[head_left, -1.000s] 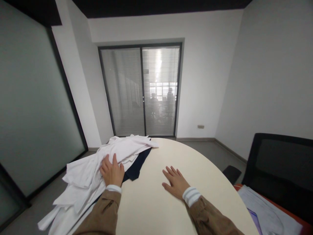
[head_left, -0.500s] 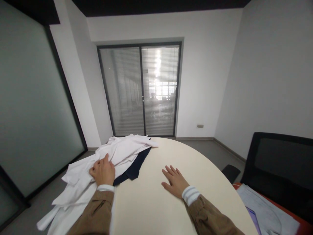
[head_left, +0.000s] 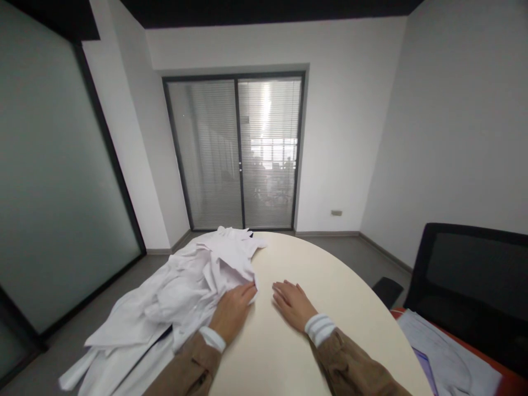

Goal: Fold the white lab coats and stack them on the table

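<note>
A crumpled white garment (head_left: 181, 286) is heaped over the left side of the round cream table (head_left: 284, 363), part of it hanging past the edge. My left hand (head_left: 234, 309) is closed on the garment's right edge, its fingertips partly hidden by the folds. Only a thin strip of dark navy cloth (head_left: 163, 336) shows between the white layers. Flat on the tabletop, to the right of the garment and apart from it, rests my right hand (head_left: 293, 303), open and holding nothing.
A black mesh office chair (head_left: 470, 286) stands at the right. Beside the table there, papers (head_left: 445, 352) and a purple-edged item (head_left: 424, 366) lie on an orange-red surface. Glass doors with blinds (head_left: 235, 154) are in the far wall.
My left hand has moved right, drawing the white garment with it across the navy cloth, which is now mostly covered. My right hand has stayed in place, its fingers slightly closer together.
</note>
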The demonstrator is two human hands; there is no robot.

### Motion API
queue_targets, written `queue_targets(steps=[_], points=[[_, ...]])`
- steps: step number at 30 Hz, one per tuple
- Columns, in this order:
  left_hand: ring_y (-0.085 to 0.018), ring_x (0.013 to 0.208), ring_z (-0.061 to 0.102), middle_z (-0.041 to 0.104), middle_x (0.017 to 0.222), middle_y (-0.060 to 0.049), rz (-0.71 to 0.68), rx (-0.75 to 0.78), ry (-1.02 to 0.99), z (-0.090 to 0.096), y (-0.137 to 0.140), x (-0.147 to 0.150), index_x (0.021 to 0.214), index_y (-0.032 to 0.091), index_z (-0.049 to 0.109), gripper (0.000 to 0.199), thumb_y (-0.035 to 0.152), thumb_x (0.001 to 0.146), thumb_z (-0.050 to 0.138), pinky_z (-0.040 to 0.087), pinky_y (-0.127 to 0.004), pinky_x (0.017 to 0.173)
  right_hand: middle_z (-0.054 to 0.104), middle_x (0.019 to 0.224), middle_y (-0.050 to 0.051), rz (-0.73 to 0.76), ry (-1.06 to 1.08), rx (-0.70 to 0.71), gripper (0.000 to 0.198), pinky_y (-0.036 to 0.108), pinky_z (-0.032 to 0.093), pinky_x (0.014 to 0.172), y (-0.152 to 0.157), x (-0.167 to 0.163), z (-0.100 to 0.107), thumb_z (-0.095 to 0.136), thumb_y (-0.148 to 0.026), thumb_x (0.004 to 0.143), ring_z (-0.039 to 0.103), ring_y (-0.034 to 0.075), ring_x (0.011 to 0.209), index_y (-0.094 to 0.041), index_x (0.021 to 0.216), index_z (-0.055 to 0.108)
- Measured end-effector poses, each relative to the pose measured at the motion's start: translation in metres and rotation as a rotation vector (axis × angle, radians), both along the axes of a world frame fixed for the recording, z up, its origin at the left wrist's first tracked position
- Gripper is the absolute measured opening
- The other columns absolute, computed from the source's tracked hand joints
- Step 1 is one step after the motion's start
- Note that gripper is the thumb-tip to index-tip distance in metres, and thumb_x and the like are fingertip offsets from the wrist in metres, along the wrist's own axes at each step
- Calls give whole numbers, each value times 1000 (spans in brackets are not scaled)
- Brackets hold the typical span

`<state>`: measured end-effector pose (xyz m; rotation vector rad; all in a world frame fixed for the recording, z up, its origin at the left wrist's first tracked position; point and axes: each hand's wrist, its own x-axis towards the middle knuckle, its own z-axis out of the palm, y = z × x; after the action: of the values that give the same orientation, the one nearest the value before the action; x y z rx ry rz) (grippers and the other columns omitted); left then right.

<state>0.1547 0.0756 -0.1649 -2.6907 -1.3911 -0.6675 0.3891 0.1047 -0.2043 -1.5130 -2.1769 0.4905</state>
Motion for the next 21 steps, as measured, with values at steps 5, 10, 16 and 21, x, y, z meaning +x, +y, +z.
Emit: queue_targets(steps=[5,10,16,21], points=[[-21,117,59,59,137,-4,-275,-194,78,-5,-35,37,130,25,53,41,15,90,48,48,-36,100,71,107,7,-22,325,17,52,45,36,106,4,-7,-4,41,-47,95,63,23,105,-24,141,46],[-22,113,59,61,133,-2,-283,-156,52,2,-55,51,129,28,52,37,22,92,49,48,-39,99,70,85,1,-135,247,68,45,34,47,86,13,0,-4,54,-29,83,63,19,80,-23,127,60],[-31,125,46,57,130,-9,85,-17,47,3,-57,51,127,24,56,40,29,87,56,29,-54,113,72,104,4,-427,154,110,38,31,46,85,29,39,-9,44,-20,85,66,20,95,-25,115,66],[-32,122,50,50,139,-12,228,-141,66,-6,-56,49,144,27,44,57,26,88,53,46,-45,96,65,115,11,-547,114,200,36,32,45,92,32,65,-9,44,-18,87,63,22,104,-19,116,64]])
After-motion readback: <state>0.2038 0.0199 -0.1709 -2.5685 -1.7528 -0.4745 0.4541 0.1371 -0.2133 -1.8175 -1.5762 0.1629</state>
